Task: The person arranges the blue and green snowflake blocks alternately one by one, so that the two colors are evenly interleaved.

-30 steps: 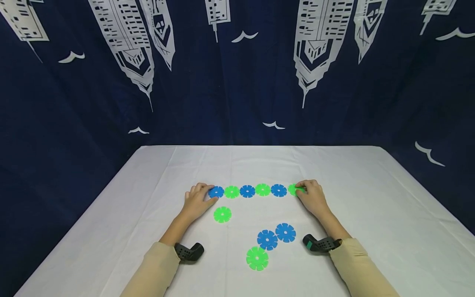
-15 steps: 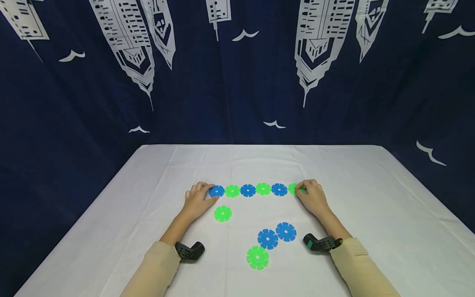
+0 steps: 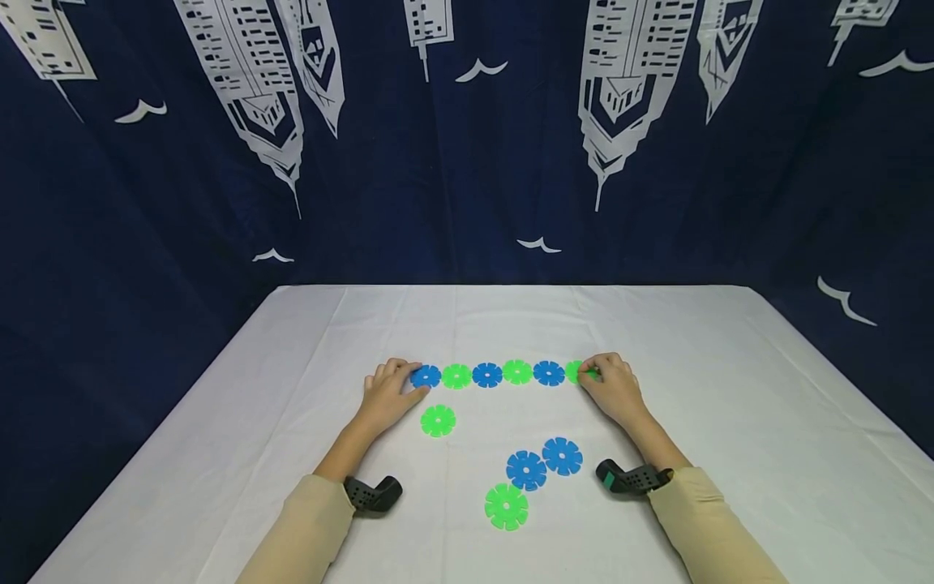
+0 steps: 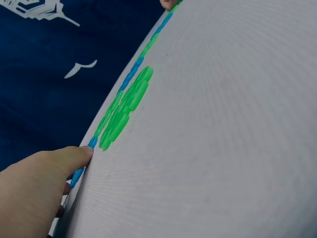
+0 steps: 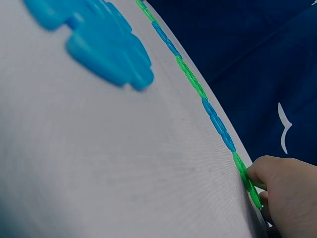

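Observation:
Notched, flower-shaped plastic discs, alternating blue and green, lie flat in a row across the white table. My left hand (image 3: 385, 397) holds the blue disc (image 3: 426, 376) at the row's left end, thumb on the near edge and fingers at the far edge. At the right end, my right hand (image 3: 614, 389) pinches a green disc (image 3: 573, 372), partly covered by the fingers. That disc lies close beside a blue disc (image 3: 549, 373); whether they touch or interlock, I cannot tell. In the right wrist view the thumb presses the green disc (image 5: 240, 166) from the near side.
Nearer than the row lie a loose green disc (image 3: 438, 421), two blue discs (image 3: 526, 470) side by side and another green disc (image 3: 506, 507). White cloth covers the table (image 3: 730, 389). A dark blue patterned curtain (image 3: 452, 162) hangs behind its far edge.
The right hand has shifted very slightly left with the green disc. The left hand and the other discs look unmoved.

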### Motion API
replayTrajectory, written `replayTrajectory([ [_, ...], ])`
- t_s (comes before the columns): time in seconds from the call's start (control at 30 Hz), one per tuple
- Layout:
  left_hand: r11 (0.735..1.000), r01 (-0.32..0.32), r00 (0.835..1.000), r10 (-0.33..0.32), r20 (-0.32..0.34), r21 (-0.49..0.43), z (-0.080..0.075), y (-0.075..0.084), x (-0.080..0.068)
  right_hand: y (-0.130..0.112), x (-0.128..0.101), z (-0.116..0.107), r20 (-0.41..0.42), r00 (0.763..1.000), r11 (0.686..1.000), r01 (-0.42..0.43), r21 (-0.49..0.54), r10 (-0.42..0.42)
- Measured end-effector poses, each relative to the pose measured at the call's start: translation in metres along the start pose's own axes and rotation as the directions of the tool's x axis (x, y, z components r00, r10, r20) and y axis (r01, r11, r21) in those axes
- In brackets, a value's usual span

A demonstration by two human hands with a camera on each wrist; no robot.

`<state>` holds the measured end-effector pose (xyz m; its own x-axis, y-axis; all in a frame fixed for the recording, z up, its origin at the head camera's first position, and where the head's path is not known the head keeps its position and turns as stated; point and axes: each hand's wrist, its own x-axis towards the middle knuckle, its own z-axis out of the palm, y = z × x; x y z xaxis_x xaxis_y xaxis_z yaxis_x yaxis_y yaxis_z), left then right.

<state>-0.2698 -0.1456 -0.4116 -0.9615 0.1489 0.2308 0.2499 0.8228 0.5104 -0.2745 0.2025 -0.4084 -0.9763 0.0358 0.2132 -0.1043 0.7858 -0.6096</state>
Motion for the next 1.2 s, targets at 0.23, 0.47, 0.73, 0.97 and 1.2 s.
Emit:
replayTrajectory([
  [0.23,1.0,0.006,1.0,-0.006,0.0,-0.002,0.0,-0.001,-0.001,-0.002,-0.002,-0.001,0.018,1.0,1.0,0.004,0.003,-0.004],
  [0.47,1.0,0.013,1.0,-0.013,0.011,-0.011,0.0,-0.001,-0.002,0.001,0.0,0.001,0.002,1.0,1.0,-0.003,0.01,0.003],
  [0.73,1.0,0.013,1.0,-0.013,0.01,-0.006,-0.001,-0.001,-0.003,-0.004,0.002,-0.001,-0.011,1.0,0.998,0.01,0.062,-0.009],
  [0.97,1.0,0.008,1.0,-0.008,0.003,-0.005,-0.001,-0.002,-0.002,-0.015,0.003,-0.006,0.018,0.999,0.997,0.031,0.076,-0.033],
  [1.2,1.0,0.005,1.0,-0.005,0.007,-0.001,-0.001,0.0,0.0,-0.03,0.0,-0.009,0.063,0.99,0.99,0.125,0.069,-0.129],
])
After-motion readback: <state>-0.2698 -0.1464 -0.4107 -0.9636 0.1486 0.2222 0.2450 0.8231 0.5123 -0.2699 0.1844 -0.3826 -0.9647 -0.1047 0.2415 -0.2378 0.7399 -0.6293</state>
